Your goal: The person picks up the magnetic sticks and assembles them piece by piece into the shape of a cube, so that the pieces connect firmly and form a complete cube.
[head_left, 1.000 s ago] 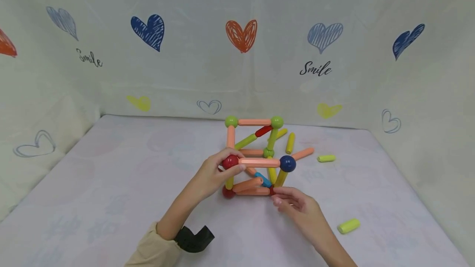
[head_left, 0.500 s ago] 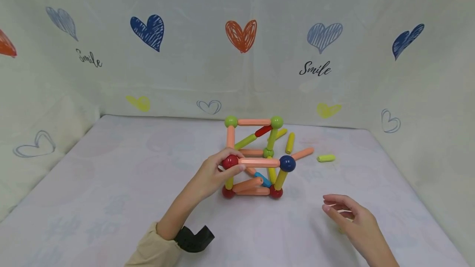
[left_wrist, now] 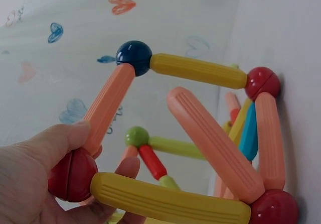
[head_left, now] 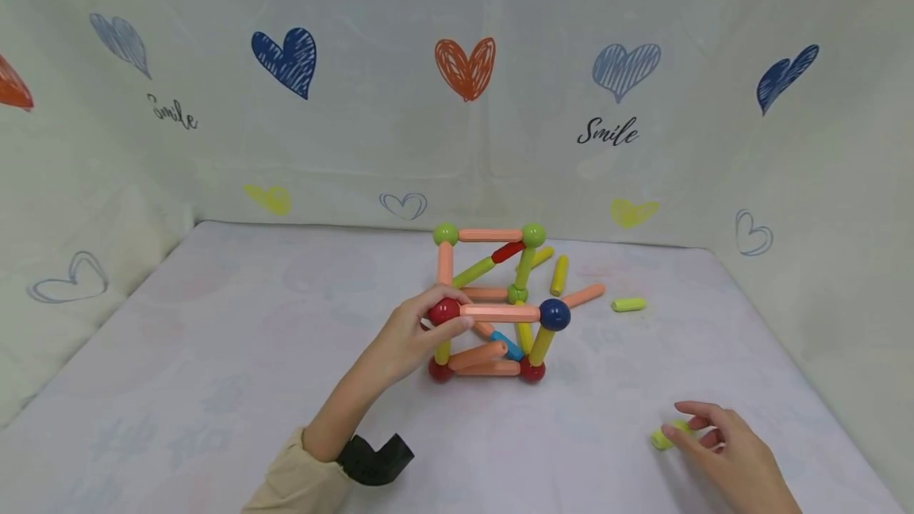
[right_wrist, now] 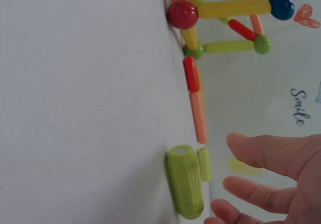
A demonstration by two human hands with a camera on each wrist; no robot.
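My left hand (head_left: 407,339) grips the red ball (head_left: 444,311) at an upper front corner of a ball-and-rod magnetic frame. In the left wrist view, thumb and fingers wrap that red ball (left_wrist: 75,176), where an orange rod (left_wrist: 110,106) and a yellow rod (left_wrist: 170,196) meet. The orange rod runs across to a blue ball (head_left: 554,314). My right hand (head_left: 739,454) hovers at a short light-green rod (head_left: 661,439) lying on the table. The right wrist view shows thumb and fingers spread, apart from the short green rod (right_wrist: 184,184).
Behind and right of the frame lie loose yellow rods (head_left: 559,275), an orange rod (head_left: 585,295) and another short green rod (head_left: 628,305). One orange rod (head_left: 478,355) slants inside the frame's base. A black curved piece (head_left: 374,462) is beside the left sleeve.
My right hand has left the frame's lower right red ball and moved right and toward me, to the short green rod. The left hand and frame stay put.
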